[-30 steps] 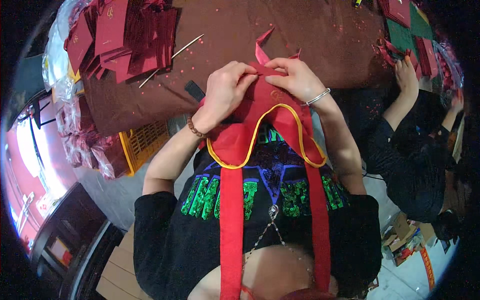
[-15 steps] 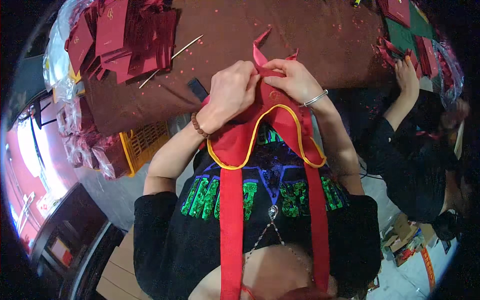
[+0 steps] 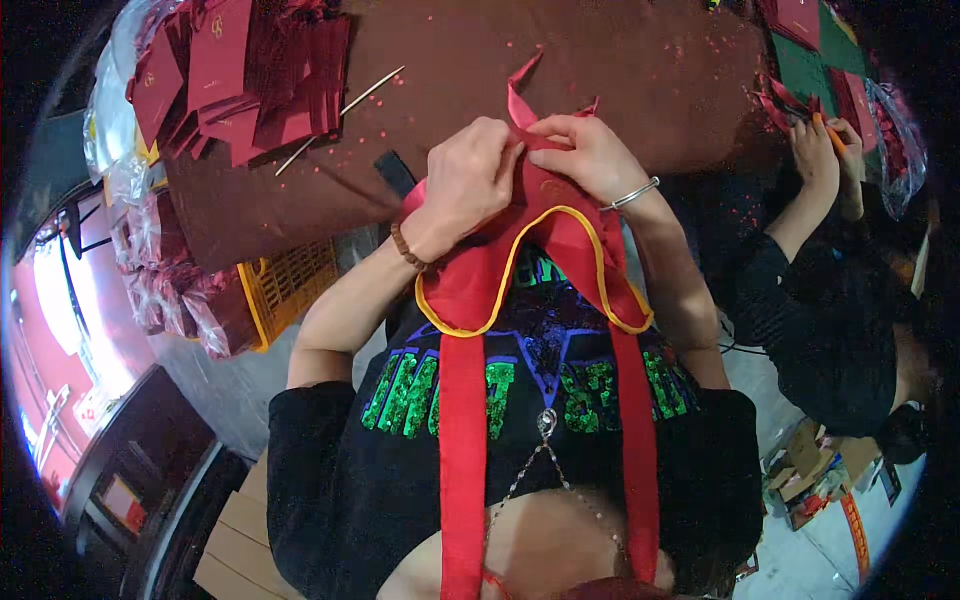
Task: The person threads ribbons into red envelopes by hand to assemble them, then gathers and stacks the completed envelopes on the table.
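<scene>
Both hands meet at the table's near edge, above the red apron with yellow trim [image 3: 580, 245] that I wear. The fingers of my left hand [image 3: 470, 175] are closed, its back toward me. My right hand [image 3: 590, 155] pinches opposite it, thumb and forefinger together. Between them is a dark red piece with a small gold emblem [image 3: 553, 187], mostly hidden by the hands. A red ribbon [image 3: 520, 100] runs out beyond the fingertips, one loose end pointing away over the table. Exactly where the fingers grip the ribbon is hidden.
A pile of dark red printed pieces [image 3: 225, 60] and a thin stick [image 3: 370, 90] lie on the brown-covered table [image 3: 440, 50]. A yellow crate [image 3: 290, 290] stands below left. At the right, a co-worker's hands [image 3: 815, 155] hold an orange tool [image 3: 830, 132] by red ribbons.
My hands stay nearly in place, still pinching, with only a slight shift. At the right, the co-worker's second hand has come up beside the first, at the orange tool.
</scene>
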A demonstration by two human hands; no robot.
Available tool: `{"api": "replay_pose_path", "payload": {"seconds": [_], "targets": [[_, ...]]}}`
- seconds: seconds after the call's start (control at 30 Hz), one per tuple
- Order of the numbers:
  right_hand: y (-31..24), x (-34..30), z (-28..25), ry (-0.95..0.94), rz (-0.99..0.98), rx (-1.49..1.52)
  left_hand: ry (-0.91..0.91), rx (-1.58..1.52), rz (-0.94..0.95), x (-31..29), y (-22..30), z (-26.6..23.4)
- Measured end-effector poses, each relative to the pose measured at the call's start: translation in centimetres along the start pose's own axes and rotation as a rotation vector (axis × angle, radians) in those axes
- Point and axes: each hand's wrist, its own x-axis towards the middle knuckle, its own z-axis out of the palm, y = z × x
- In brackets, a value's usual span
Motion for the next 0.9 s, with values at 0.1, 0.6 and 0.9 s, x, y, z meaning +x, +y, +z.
{"api": "replay_pose_path", "payload": {"seconds": [0.1,0.6,0.9], "targets": [[0.5,0.1,0.0,0.033,-0.038,-0.062,-0.026,0.068,0.034,0.0,0.2,-0.1],[-1.4,-0.8,0.5,0.125,-0.036,-0.392,-0.053,0.225,0.265,0.2,0.2,-0.3],[-1.7,-1.0,0.5,0.126,-0.056,-0.301,-0.072,0.265,0.334,0.5,-0.2,-0.4]]}}
